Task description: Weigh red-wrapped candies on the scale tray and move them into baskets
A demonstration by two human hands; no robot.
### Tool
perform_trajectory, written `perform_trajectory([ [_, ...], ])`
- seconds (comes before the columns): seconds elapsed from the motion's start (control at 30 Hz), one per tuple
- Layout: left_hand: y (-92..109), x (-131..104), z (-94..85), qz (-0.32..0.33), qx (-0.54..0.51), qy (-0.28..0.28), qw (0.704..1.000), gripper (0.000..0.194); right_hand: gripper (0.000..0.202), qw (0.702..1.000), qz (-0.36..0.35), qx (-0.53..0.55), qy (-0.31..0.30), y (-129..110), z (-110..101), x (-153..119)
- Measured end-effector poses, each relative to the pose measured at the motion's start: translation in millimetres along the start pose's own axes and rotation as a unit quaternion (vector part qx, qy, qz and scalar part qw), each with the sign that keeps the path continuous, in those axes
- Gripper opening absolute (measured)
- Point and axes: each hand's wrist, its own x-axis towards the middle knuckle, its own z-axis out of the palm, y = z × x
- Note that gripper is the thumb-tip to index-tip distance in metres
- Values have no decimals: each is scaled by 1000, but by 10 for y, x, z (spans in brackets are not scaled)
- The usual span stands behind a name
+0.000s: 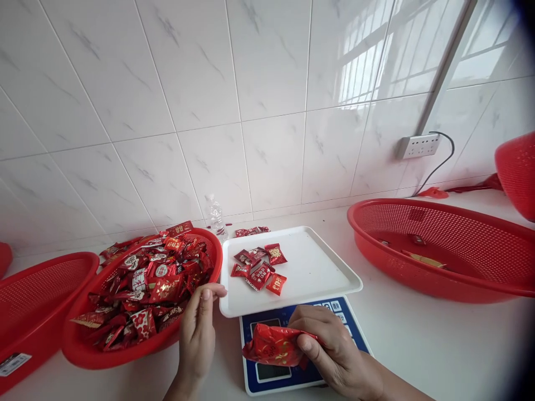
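To handle this well, I judge that my left hand (197,328) should lend support from its side, while the right pinches only lightly — squeezing hard could crumple the wrapper. I'd also favour a level hold, clear of the scale's display.

Left to right, then: the heaped basket (100,361), full of small wrapped packets (161,287), sits just beside my left hand. Those fingers are half uncurled, with nothing visible in them; the index reaches toward the near corner of the white tray (309,267) — whether it touches, I can't tell. A few packets lie on that tray. Then comes the red bag (272,348), above the blue scale (249,372), its right end gripped between the thumb and bent fingers of my right hand (330,342). Farther right, well apart, stands a wide red basket (401,278).
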Motion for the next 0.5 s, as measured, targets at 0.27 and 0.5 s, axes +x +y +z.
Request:
perform_trajectory([
  [0.27, 271, -276, 151, 207, 8, -238, 949, 30, 44, 1000, 21, 9, 9, 10, 54, -40],
  [0.5, 439, -284, 256, 116, 66, -321, 938, 17, 48, 983, 145, 99, -55, -16, 39, -13],
])
